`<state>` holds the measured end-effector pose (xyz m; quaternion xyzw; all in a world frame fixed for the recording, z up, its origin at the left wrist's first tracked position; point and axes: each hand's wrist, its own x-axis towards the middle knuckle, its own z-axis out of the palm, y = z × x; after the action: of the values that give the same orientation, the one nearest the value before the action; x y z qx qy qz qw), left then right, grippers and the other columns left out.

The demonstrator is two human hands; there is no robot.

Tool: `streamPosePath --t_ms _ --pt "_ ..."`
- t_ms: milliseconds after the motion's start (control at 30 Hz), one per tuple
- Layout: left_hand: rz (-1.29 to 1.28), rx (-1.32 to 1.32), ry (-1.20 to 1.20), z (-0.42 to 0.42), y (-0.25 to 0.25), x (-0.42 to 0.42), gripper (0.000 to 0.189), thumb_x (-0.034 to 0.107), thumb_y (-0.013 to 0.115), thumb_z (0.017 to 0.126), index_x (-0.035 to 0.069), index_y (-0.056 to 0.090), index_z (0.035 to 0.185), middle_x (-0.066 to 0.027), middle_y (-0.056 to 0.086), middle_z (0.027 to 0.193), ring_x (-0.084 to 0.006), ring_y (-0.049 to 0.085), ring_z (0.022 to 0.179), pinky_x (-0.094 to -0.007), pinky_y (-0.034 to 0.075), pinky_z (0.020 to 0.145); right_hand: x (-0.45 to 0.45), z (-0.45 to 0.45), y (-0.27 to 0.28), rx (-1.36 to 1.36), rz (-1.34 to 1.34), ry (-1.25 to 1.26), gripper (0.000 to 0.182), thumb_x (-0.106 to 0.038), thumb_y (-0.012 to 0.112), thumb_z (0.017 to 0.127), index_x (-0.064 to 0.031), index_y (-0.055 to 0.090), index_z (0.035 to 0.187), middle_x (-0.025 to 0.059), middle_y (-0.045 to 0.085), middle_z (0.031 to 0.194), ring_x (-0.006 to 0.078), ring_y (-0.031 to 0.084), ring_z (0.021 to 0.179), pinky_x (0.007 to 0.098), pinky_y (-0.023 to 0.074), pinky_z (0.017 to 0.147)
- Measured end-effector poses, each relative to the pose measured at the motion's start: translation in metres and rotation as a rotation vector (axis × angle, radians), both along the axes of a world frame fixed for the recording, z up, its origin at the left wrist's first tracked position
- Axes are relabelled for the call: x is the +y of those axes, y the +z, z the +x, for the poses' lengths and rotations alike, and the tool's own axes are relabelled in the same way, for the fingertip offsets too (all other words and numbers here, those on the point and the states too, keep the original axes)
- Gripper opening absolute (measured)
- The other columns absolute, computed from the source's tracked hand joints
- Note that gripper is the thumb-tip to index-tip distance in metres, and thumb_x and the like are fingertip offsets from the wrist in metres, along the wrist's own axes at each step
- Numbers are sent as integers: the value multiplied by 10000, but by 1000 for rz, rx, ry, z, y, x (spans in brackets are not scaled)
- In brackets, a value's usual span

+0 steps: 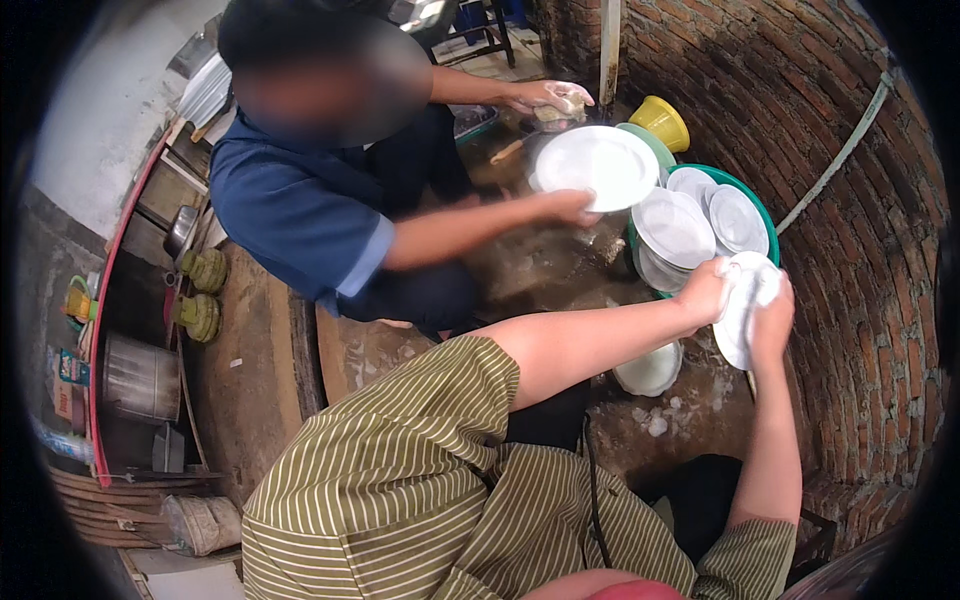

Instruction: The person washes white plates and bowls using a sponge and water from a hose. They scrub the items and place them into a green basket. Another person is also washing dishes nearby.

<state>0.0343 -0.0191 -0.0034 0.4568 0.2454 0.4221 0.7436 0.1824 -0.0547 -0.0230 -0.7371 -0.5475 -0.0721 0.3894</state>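
A white soapy plate (739, 341) is tilted between my two hands, just in front of the green tub (766, 214). My left hand (703, 291) grips its left side, with suds over the fingers. On the opposite side my right hand (772, 319) clasps the rim, and white foam lies by its fingertips. Whether a sponge is hidden in that foam, I cannot tell. Several wet white plates (673, 227) are piled in the tub. Below my left forearm, a pale scalloped dish (649, 371) rests on the wet floor.
Opposite me a co-worker in a blue shirt (292, 202) holds a white oval plate (596, 166) and a foamy sponge (559, 111). A yellow container (660, 124) lies beyond the tub, near a brick wall (855, 247). Green gas cylinders (201, 296) and a metal pot (141, 379) stand left.
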Motion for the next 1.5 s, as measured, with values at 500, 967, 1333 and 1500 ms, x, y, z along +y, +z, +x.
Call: streamPosePath --t_ms 500,967,1333,1500 --pt "-31 109 -212 -29 8 17 300 136 435 895 50 487 1177 -96 589 966 -166 615 768 -318 536 536 -4 -36 11 609 -244 449 343 -183 544 855 23 547 1130 219 575 1105 328 529 1096 374 398 936" --pt "897 768 22 -26 7 18 614 546 626 763 5 622 1053 -208 583 1092 -280 577 970 -329 420 876 -52 57 104 554 -269 402 514 -247 840 590 -38 570 973 44 587 945 176 579 881 279 468 776" --pt "549 304 43 25 -41 25 174 129 512 868 -2 612 926 -151 664 847 -197 631 790 -359 474 735 9 -1 27 -69 -100 48 345 -210 531 881 -1 505 1153 206 575 1045 362 546 992 406 436 849" --pt "121 -7 0 22 -46 35 166 117 534 870 19 623 970 -63 651 864 -114 589 767 -294 479 696 -1 -13 34 0 -424 83 296 -238 539 847 -35 593 1055 242 617 953 423 579 904 460 466 741"
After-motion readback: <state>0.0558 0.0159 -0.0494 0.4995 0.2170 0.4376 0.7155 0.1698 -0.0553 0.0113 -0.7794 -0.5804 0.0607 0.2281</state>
